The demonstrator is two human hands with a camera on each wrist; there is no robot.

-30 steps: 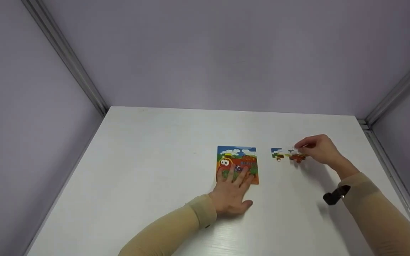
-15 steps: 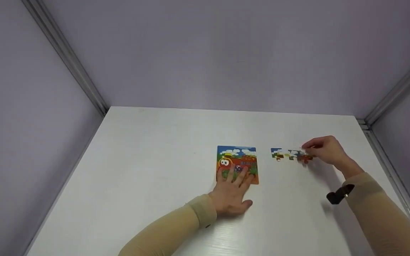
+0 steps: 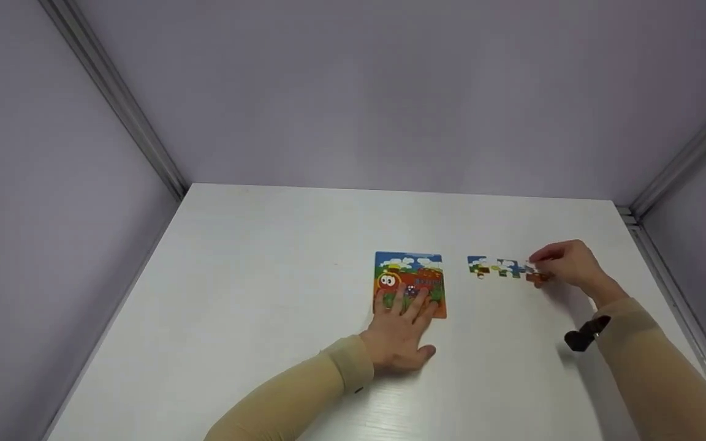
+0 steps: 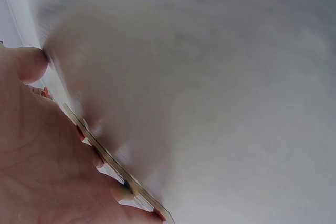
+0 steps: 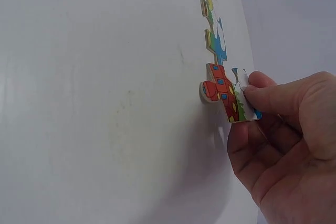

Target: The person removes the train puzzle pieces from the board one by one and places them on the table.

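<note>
Our left hand [image 3: 399,340] lies flat, fingers spread, on the colourful square train puzzle board [image 3: 410,283]. Our right hand [image 3: 567,264] pinches a red cardboard puzzle piece [image 5: 227,97] right of the loose row [image 3: 500,267] on the white tabletop [image 3: 267,275]; a careless nudge could scatter them.

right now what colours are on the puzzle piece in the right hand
Mostly red with small blue squares, plus green and white; the puzzle piece shows best in the right wrist view.

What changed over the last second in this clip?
The right hand carried the red puzzle piece rightward, off the row of loose pieces, its grip unchanged. The left hand stayed flat on the puzzle board; the board did not move.
</note>
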